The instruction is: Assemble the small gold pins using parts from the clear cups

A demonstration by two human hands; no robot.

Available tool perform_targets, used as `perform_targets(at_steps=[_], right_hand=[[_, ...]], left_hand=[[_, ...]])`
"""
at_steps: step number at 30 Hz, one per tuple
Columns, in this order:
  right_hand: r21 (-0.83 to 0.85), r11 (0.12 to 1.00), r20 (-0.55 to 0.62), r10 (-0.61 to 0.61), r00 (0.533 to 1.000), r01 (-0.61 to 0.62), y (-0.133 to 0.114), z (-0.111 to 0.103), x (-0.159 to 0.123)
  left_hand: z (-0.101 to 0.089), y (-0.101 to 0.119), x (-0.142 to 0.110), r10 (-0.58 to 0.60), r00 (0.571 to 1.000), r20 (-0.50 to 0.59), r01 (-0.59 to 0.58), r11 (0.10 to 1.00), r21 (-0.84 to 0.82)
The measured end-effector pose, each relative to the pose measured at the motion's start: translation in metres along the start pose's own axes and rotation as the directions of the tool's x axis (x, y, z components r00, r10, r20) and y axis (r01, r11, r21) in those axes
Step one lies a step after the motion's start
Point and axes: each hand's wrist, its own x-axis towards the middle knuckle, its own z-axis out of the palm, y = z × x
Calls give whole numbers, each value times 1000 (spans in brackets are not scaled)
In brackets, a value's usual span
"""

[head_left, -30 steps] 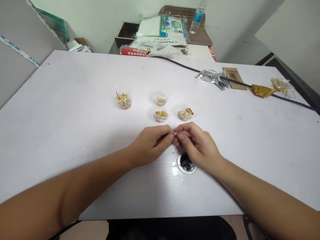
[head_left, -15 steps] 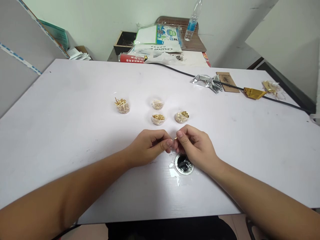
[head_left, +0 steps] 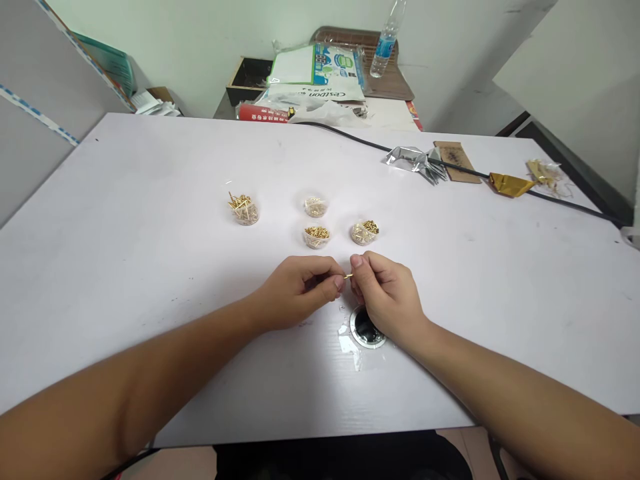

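Observation:
My left hand (head_left: pixel 313 290) pinches one end of a thin gold metal pin (head_left: pixel 349 276) between thumb and forefinger. The other end disappears into the pinch of my right hand (head_left: pixel 387 290); whether it is one piece or two meeting ends, I cannot tell. Just beyond my hands stand small clear cups of gold parts: a front cup (head_left: pixel 317 238) with short pieces, a right cup (head_left: pixel 365 233), a back cup (head_left: pixel 315 207) with finer pieces, and a left cup (head_left: pixel 244 210) with longer pins sticking out.
A round black cable hole (head_left: pixel 369 327) with a silver rim and clear tape lies under my right wrist. Along the back run a black cable (head_left: pixel 345 139), silver foil (head_left: pixel 415 160), cardboard (head_left: pixel 457 162) and gold foil (head_left: pixel 510 184). A water bottle (head_left: pixel 384 50) stands behind the table.
My two hands have come together, and a gold pin now bridges their fingertips. Earlier only a bit of gold showed at my right fingers. The cups have not moved.

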Motion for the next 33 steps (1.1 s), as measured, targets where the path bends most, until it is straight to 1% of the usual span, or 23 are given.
perform_targets(at_steps=[4, 8, 16, 24, 27, 33], right_hand=[[11, 1000, -3, -8, 1000, 8, 1, 1, 1], [8, 1000, 4, 3, 1000, -3, 1, 1, 1], [19, 999, 20, 27, 999, -27, 0, 1, 1], [85, 995, 32, 52, 998, -55, 1, 2, 1], [69, 997, 20, 46, 999, -47, 1, 3, 0], [44, 998, 13, 36, 999, -36, 2, 3, 0]], left_hand=[[-1, 3, 1, -35, 999, 8, 36, 998, -48], [-1, 3, 1, -42, 999, 10, 43, 998, -45], [-2, 3, 1, -32, 999, -1, 32, 999, -32], [-1, 2, 1, -27, 1000, -1, 27, 999, -42], [-2, 1, 1, -12, 1000, -2, 12, 999, -49], [-2, 1, 1, -23, 1000, 8, 23, 998, -54]])
